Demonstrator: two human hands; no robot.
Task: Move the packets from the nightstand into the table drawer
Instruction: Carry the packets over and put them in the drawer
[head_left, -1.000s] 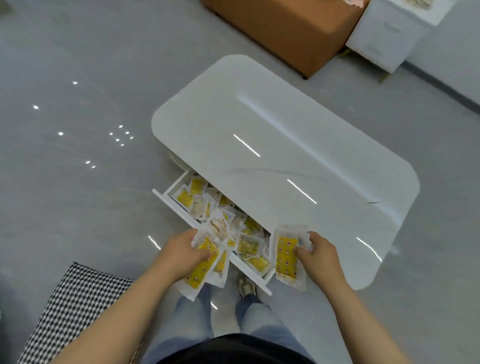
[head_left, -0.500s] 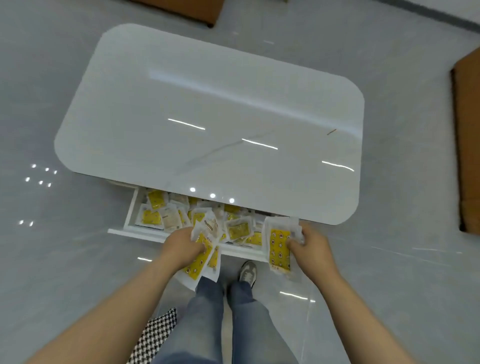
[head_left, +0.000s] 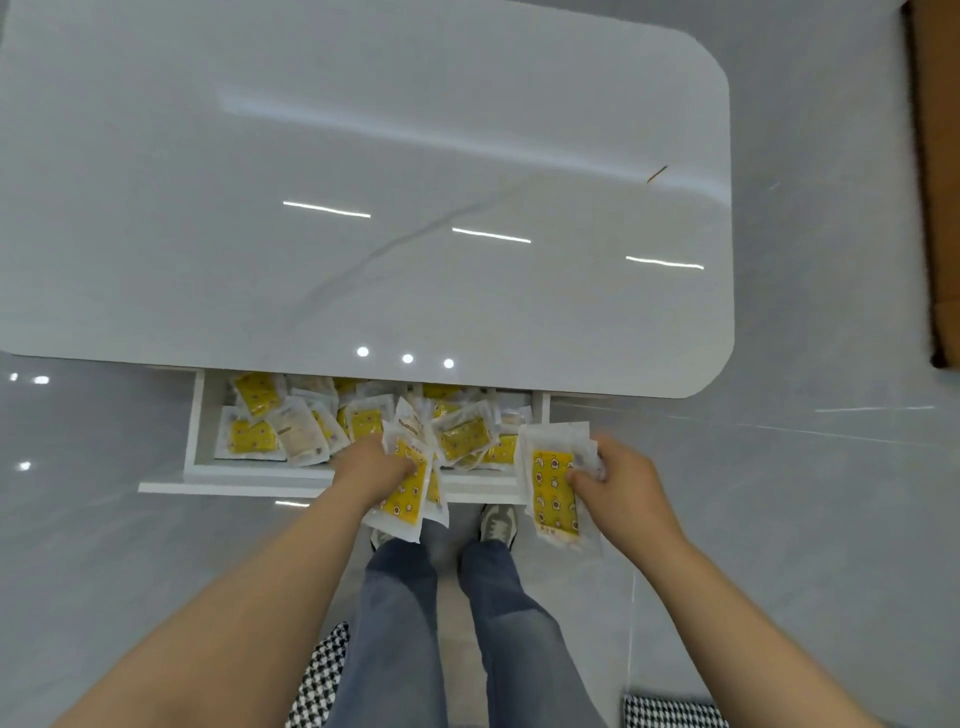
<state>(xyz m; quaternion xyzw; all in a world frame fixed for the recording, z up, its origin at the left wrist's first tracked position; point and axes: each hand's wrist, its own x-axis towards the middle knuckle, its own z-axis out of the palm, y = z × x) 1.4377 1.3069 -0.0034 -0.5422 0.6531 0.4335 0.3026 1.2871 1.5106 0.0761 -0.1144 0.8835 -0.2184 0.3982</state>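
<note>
A white table drawer (head_left: 234, 480) stands pulled out below the glossy white tabletop (head_left: 363, 182). Several yellow-and-white packets (head_left: 254, 434) lie heaped inside it. My left hand (head_left: 371, 467) grips a bunch of packets (head_left: 402, 506) over the drawer's front edge, near its middle. My right hand (head_left: 621, 483) holds another small stack of packets (head_left: 553, 491) at the drawer's right end, partly hanging outside the front panel. The nightstand is out of sight.
My legs and shoes (head_left: 496, 522) stand just in front of the drawer. A black-and-white houndstooth rug (head_left: 319, 680) lies under me on the grey floor. A brown piece of furniture (head_left: 937, 182) runs along the right edge.
The view has swung over the table and come closer. Both hands keep their packets and sit nearer the drawer, the left one now over its front edge.
</note>
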